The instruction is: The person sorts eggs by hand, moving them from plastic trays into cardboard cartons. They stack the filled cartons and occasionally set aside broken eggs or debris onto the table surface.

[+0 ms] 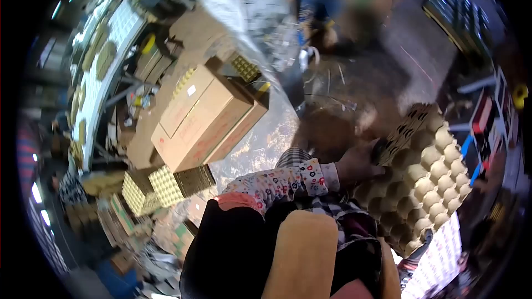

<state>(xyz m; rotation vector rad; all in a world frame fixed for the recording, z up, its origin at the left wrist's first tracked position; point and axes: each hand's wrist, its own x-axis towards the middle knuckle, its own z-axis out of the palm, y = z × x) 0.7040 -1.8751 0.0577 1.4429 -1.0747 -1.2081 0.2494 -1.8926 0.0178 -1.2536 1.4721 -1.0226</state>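
Note:
My left hand (357, 166), at the end of a floral sleeve, is closed on the near left edge of a stack of moulded-pulp egg trays (435, 174). The stack is tilted at the right of the view. Its rows of cups face me, and a darker, slotted side shows at the top. Behind the lower edge of the stack are a dark shape and a striped patch. My right hand may be there, but its fingers cannot be made out.
Large cardboard boxes (194, 119) stand on a worn surface (274, 135) left of centre. More egg trays (166, 185) rest by an open carton at lower left. A long white rack or conveyor (113, 50) runs along the left. Plastic sheeting (260, 5) hangs at the top.

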